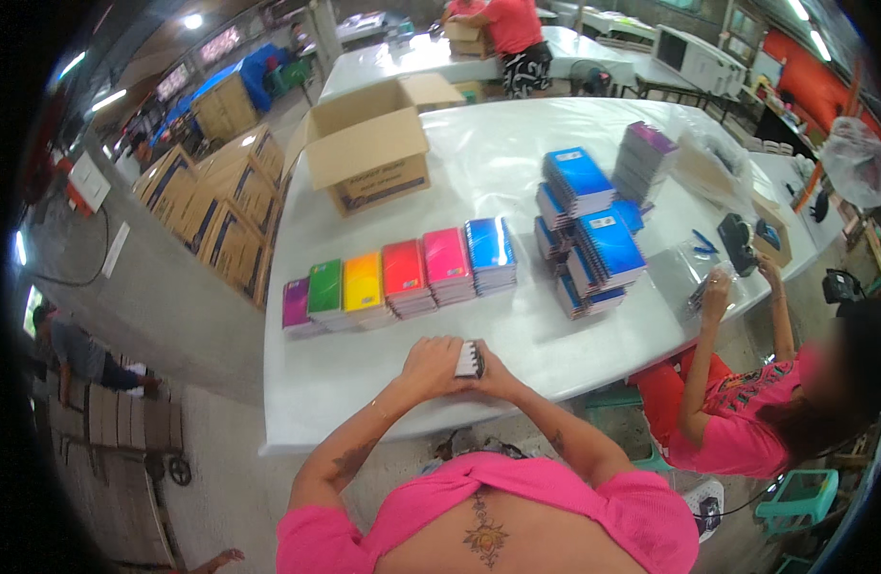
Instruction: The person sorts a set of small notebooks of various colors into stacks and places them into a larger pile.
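Between my two hands, just in from the table's near edge, is a small stack of spiral notebooks [470, 361] with its edges facing up. My left hand [431, 367] wraps its left side, and my right hand [499, 375] grips the right side. The cover colour is hidden by my fingers. Beyond my hands a slanting row of notebook stacks runs from a purple stack [296, 304] through a green stack [325, 289], a yellow stack [364, 281], a red stack [405, 270] and a pink stack [447, 256] to a blue stack [490, 244].
Crisscrossed blue notebooks [608, 247] rise right of the row, with a purple-topped pile [644, 153] behind. An open cardboard box [378, 163] stands at the far left of the white table [364, 373]. At right a co-worker [737, 411] handles clear plastic [694, 277].
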